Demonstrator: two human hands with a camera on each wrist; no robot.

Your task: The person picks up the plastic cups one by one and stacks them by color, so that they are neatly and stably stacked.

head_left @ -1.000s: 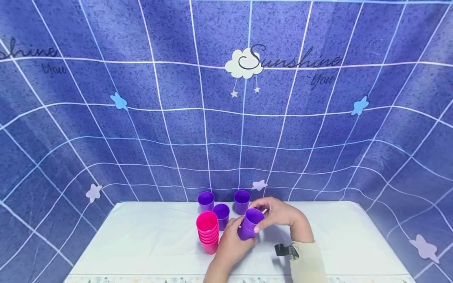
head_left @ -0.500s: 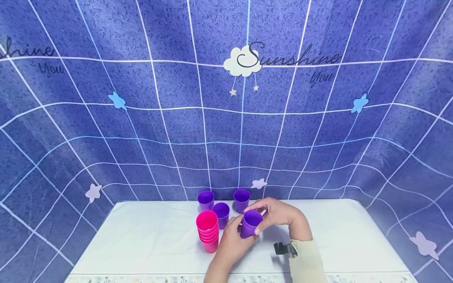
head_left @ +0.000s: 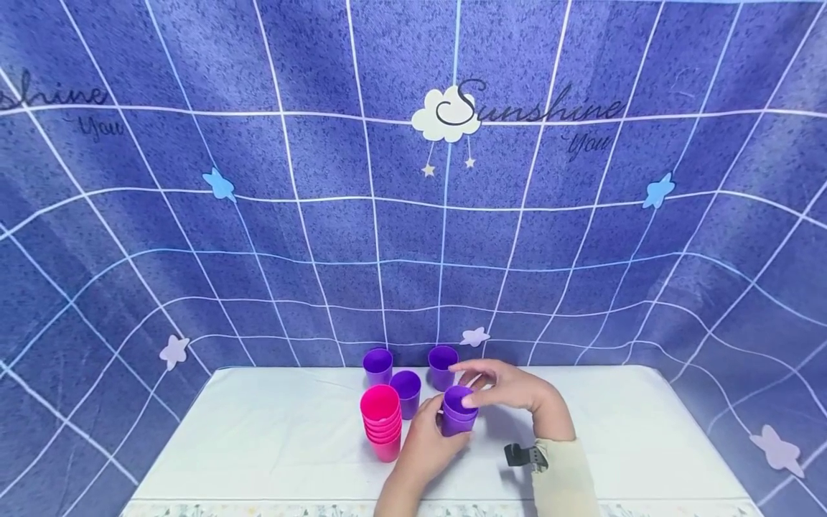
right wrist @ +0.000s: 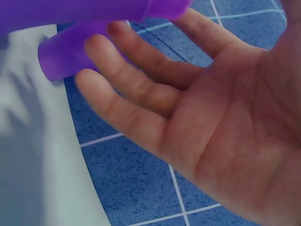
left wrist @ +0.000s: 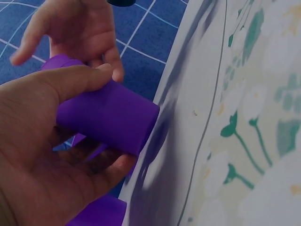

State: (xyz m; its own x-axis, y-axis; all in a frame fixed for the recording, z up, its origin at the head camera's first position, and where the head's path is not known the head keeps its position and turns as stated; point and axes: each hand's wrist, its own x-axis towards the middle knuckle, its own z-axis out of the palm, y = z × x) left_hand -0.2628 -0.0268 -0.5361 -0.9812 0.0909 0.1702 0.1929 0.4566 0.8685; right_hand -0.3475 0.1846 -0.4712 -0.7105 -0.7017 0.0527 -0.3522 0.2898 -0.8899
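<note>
My left hand (head_left: 423, 445) grips a pair of nested purple cups (head_left: 459, 415), rims up, above the white table. In the left wrist view, the thumb lies along the side of the purple cups (left wrist: 108, 113) with fingers curled beneath. My right hand (head_left: 517, 393) hovers at their rim, its thumb over the opening. The right wrist view shows that right hand (right wrist: 211, 127) with loosely extended fingers and nothing gripped; whether the thumb touches the rim cannot be told. Behind stand three single purple cups, one at the back left (head_left: 377, 368), another in the middle (head_left: 405, 395), a third at the back right (head_left: 443, 368).
A stack of several pink cups (head_left: 385, 438) stands just left of the left hand. The white table (head_left: 271, 431) meets a blue gridded curtain (head_left: 413, 287) behind it. A black strap device (head_left: 526, 457) sits on the right wrist.
The upper purple cup has sunk into the lower one held by the left hand. The right fingers have loosened from its rim and lifted slightly away.
</note>
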